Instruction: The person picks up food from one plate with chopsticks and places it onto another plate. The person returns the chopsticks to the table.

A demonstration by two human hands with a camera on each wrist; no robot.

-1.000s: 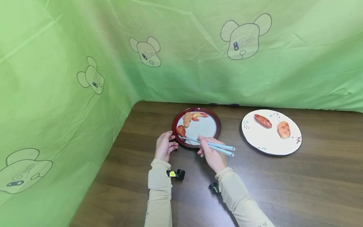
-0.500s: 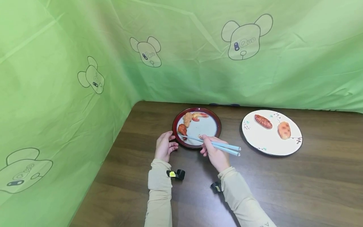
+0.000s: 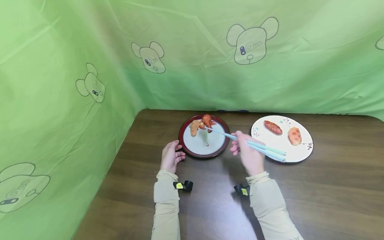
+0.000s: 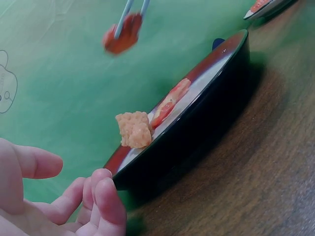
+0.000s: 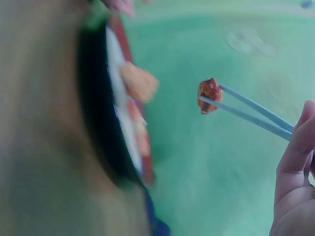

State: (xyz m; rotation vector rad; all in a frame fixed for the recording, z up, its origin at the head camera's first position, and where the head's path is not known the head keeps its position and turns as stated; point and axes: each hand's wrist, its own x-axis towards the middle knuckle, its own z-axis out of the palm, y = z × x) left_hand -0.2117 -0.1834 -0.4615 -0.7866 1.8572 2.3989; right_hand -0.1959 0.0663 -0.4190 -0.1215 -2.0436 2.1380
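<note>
My right hand [image 3: 249,151] grips a pair of pale blue chopsticks [image 5: 246,116]. Their tips pinch a reddish-brown chicken drumstick [image 5: 210,96], raised above the round, red-rimmed plate [image 3: 204,156]. In the head view the drumstick partly covers a shrimp [image 4: 171,103] lying on that plate. Beside the shrimp is a breaded, fried piece [image 3: 194,127], golden and knobbly. At the plate's left rim, my left hand [image 3: 171,156] keeps loosely bent fingers, the fingertips right at the edge in the left wrist view.
To the right, a white oval plate [image 3: 279,156] with floral sprigs bears a dark red, scored sausage-like piece [image 3: 273,127] and a browned oval patty [image 3: 294,136]. Green cloth [image 3: 192,83] with bear-head drawings hangs behind and left of the wooden table [image 3: 207,206].
The drumstick, earlier on the near left of the red-rimmed plate, has been lifted up by the chopsticks. My right hand has moved right; my left hand stays at the rim.
</note>
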